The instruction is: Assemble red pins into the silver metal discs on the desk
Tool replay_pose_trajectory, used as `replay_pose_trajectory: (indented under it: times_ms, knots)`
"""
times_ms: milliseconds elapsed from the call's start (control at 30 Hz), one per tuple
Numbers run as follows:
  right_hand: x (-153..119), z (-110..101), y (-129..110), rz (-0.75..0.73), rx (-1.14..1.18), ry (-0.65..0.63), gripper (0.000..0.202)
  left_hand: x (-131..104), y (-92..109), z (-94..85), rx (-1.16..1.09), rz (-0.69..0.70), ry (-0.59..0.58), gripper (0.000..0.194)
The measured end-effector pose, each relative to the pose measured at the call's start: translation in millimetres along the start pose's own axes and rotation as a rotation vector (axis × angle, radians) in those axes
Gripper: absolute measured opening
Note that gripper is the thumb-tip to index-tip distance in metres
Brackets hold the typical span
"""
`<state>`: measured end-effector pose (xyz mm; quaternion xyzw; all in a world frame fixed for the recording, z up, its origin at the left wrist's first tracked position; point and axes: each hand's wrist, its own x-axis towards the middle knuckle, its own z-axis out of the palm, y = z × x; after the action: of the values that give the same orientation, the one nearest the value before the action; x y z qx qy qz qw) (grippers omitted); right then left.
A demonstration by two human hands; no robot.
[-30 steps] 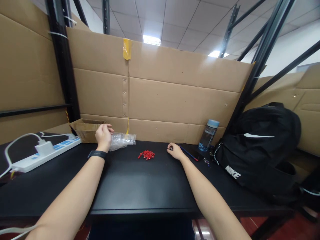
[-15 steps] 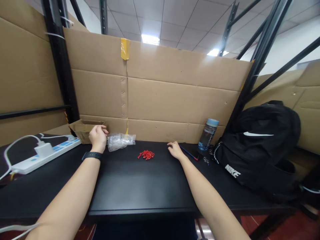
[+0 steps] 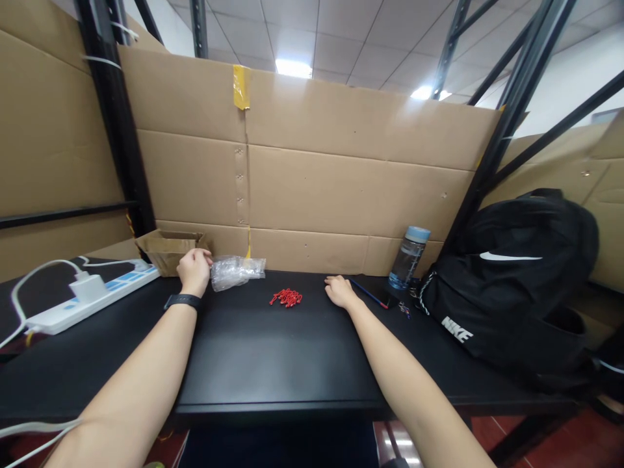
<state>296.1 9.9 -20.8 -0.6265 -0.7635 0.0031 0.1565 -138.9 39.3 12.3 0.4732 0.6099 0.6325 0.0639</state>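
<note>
On the left of the black table, my left hand [image 3: 195, 268] is raised, its fingers curled together, with a dark band on the wrist. Whatever may be inside its grip is hidden. Behind it is an open cardboard box [image 3: 163, 252], and a crumpled clear plastic bag [image 3: 233, 272] lies just to its right. My right hand [image 3: 340, 290] rests palm down on the table with its fingers stretched out, holding nothing I can see. Between my hands lies a small pile of red pieces [image 3: 286, 298], too small to name exactly.
To the right are a blue-and-red pen [image 3: 370, 296], small keys or trinkets [image 3: 404, 309], a water bottle [image 3: 408, 259] and a black backpack [image 3: 526, 286]. A white power strip [image 3: 102, 300] with cables lies at the left. A cardboard wall [image 3: 312, 188] closes the back.
The left hand's fingers have drawn in closer together, and it has lowered slightly beside the box. My right hand has flattened a little on the table. The view has shifted slightly.
</note>
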Motion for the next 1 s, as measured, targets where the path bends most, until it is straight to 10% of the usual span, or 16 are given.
replay_pose_trajectory:
  times_ms: [367, 533, 633, 867, 1000]
  knots:
    - [7, 0, -2, -0.068, -0.074, -0.096, 0.059, 15, 13, -18.2, -0.103, -0.009, 0.380, 0.028]
    - [12, 2, -6, -0.088, -0.084, -0.079, 0.055, 12, 16, -17.5, -0.086, 0.036, 0.317, 0.027]
    - [10, 0, -8, -0.098, -0.081, -0.027, 0.053, -7, 27, -0.9, 0.055, 0.229, 0.131, 0.030]
    - [1, -4, 2, 0.044, -0.031, 0.016, 0.071, -75, 49, 57.4, 0.191, 0.581, -0.883, 0.049]
    - [0, -5, 12, 0.105, 0.044, -0.092, 0.072, -97, 52, 65.8, 0.292, 0.633, -1.019, 0.070]
